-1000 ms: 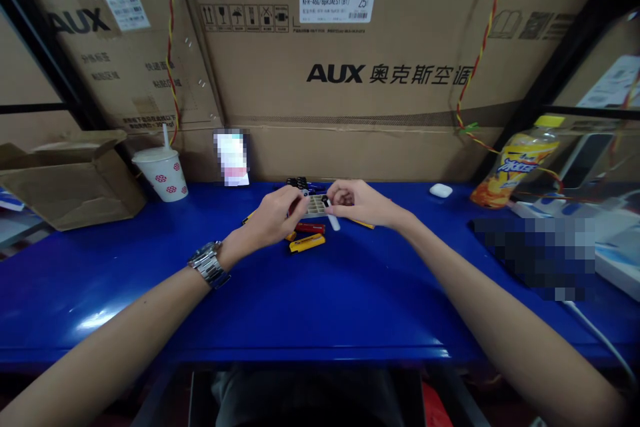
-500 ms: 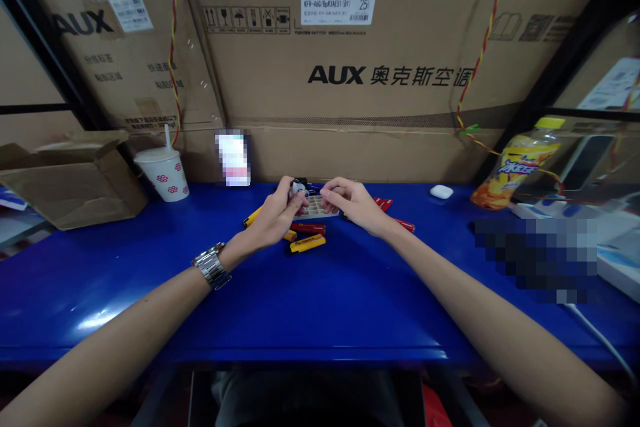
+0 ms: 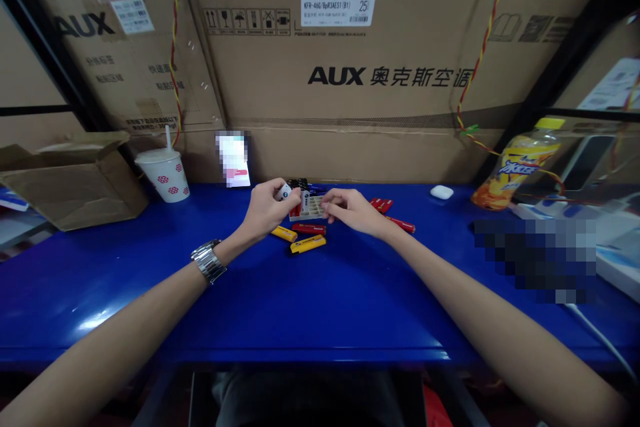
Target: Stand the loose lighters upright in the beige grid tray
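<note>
My left hand, with a metal watch on its wrist, is closed on a white lighter at the left end of a pale gridded tray. Another white lighter and red ones stand in that tray's left part. My right hand is at the tray's right end, its fingers curled together; whatever they hold is too small to make out. In front of the tray lie a dark red lighter and yellow lighters. Red lighters lie beyond my right hand.
A paper cup with a straw, an open cardboard box and a lit phone are at the back left. Toward the right are a white case, a drink bottle and a blurred dark object.
My left hand has moved left, off the tray's left part, with the white lighter, uncovering lighters there. My right hand has stayed nearly in place, its fingers more curled.
</note>
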Demonstrator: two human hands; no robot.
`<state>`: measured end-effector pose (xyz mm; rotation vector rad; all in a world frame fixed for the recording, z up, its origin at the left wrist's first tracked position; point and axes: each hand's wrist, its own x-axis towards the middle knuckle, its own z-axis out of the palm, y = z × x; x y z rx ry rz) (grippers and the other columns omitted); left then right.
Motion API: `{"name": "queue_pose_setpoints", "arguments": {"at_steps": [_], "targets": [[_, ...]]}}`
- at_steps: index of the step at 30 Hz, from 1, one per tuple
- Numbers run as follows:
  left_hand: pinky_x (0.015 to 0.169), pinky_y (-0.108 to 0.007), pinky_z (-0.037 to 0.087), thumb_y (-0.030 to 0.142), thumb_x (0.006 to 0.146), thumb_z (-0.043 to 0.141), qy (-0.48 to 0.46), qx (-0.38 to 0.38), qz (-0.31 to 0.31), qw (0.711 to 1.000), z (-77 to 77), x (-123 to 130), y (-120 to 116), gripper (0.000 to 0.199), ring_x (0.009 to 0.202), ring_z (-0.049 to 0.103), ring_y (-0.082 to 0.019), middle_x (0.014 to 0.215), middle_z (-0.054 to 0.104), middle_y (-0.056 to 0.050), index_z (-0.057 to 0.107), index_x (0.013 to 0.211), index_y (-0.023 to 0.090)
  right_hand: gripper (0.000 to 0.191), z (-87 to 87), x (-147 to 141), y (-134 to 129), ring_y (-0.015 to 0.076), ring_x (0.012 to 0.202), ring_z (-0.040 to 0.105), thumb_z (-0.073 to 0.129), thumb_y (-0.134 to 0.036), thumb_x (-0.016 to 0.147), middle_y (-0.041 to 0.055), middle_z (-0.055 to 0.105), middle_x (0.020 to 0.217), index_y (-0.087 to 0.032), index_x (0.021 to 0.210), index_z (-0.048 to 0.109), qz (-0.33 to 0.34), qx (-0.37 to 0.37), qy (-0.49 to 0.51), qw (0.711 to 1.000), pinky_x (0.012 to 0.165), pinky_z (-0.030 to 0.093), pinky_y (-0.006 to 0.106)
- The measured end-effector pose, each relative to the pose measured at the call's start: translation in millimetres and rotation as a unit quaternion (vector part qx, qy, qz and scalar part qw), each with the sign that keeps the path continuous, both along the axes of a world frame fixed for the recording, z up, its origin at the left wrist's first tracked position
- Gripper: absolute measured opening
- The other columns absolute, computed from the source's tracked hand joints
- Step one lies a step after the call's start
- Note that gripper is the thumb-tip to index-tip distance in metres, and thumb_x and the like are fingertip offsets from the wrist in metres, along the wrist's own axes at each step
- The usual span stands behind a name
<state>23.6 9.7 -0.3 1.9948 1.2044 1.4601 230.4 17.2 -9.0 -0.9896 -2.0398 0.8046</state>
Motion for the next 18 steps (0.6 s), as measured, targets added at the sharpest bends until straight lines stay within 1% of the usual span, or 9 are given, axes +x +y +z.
{"name": "queue_pose_setpoints", "arguments": {"at_steps": [2,4,9,12,15,18], "targets": [[0.040,-0.023,0.027,0.031,0.076,0.060,0.009,0.015,0.014,1.000,-0.9,0,2,0.027,0.043,0.040,-0.009,0.046,0.038,0.005,0.043,0.059,0.020,0.011,0.2,0,0,0.0132,0.057,0.062,0.053,-0.024,0.083,0.0042,0.068,0.070,-0.016,0.084,0.059,0.001,-0.002,-0.004,1.000,0.059,0.049,0.028],[0.041,-0.022,0.026,0.030,0.076,0.060,0.013,0.022,0.022,0.999,-1.8,0,3,0.024,0.044,0.040,-0.009,0.047,0.039,0.005,0.044,0.060,0.020,0.010,-0.2,0,0,0.0131,0.057,0.062,0.053,-0.024,0.083,0.0043,0.068,0.071,-0.016,0.083,0.059,0.005,-0.005,-0.007,1.000,0.059,0.049,0.027],[0.042,-0.022,0.026,0.038,0.076,0.061,0.027,0.009,0.054,0.998,-1.8,0,4,0.030,0.045,0.039,-0.009,0.049,0.039,0.006,0.043,0.062,0.020,0.009,-2.0,1,0,0.0126,0.058,0.062,0.053,-0.023,0.083,0.0037,0.067,0.070,-0.015,0.083,0.059,0.011,-0.007,-0.018,1.000,0.060,0.050,0.027],[0.044,-0.022,0.028,0.042,0.075,0.062,0.060,0.007,0.067,0.996,0.9,0,2,0.032,0.047,0.039,-0.009,0.051,0.041,0.006,0.042,0.065,0.019,0.010,-2.7,0,0,0.0127,0.058,0.062,0.053,-0.024,0.083,0.0042,0.067,0.071,-0.015,0.082,0.058,0.016,-0.006,-0.018,1.000,0.061,0.050,0.027],[0.048,-0.023,0.030,0.038,0.076,0.060,0.120,0.008,0.058,0.991,3.2,3,-2,0.027,0.051,0.040,-0.009,0.055,0.045,0.005,0.044,0.067,0.019,0.014,-3.1,-1,-1,0.0123,0.057,0.060,0.052,-0.028,0.085,0.0041,0.066,0.072,-0.015,0.085,0.058,0.022,0.001,-0.005,1.000,0.059,0.049,0.027],[0.051,-0.024,0.033,0.030,0.075,0.058,0.203,-0.002,0.018,0.979,1.2,6,-7,0.015,0.054,0.046,-0.011,0.062,0.054,0.002,0.048,0.075,0.018,0.022,-2.7,-5,-4,0.0122,0.055,0.058,0.054,-0.036,0.085,0.0027,0.064,0.070,-0.015,0.091,0.059,0.020,0.012,0.012,1.000,0.055,0.047,0.027]]}}
